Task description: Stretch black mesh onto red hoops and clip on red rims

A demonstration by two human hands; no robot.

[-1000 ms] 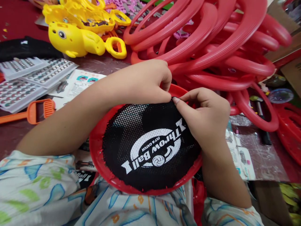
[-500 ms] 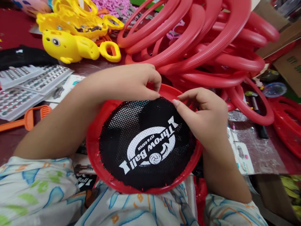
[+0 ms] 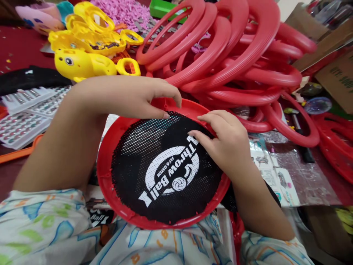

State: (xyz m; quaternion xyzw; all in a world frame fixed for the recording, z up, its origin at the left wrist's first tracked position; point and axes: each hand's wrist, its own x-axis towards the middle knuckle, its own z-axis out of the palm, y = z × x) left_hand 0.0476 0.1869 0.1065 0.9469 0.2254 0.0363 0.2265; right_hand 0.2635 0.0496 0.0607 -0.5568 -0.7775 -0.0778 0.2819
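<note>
A round red plastic ring (image 3: 106, 180) rests against my lap, with a black mesh net (image 3: 132, 158) stretched across it. White "Throw Ball" lettering is printed on the mesh. Small pegs along the inner rim hold the net's edge. My left hand (image 3: 146, 97) is over the ring's far side, thumb by the net's edge, fingers apart and holding nothing. At the right side of the net, my right hand (image 3: 227, 141) is open, its thumb over the mesh and index finger near the rim. Its other fingers are partly hidden.
Red rings (image 3: 220, 66) are heaped behind the work. Yellow animal-shaped toy shells (image 3: 85, 62) lie at the far left, above trays of small round parts (image 3: 22, 125). Cardboard boxes (image 3: 336, 77) stand at right. Another black net (image 3: 24, 79) lies left.
Both hands had fingertips at the net's far edge; now they are spread apart. My left hand has shifted left, and my right hand has moved left and nearer me.
</note>
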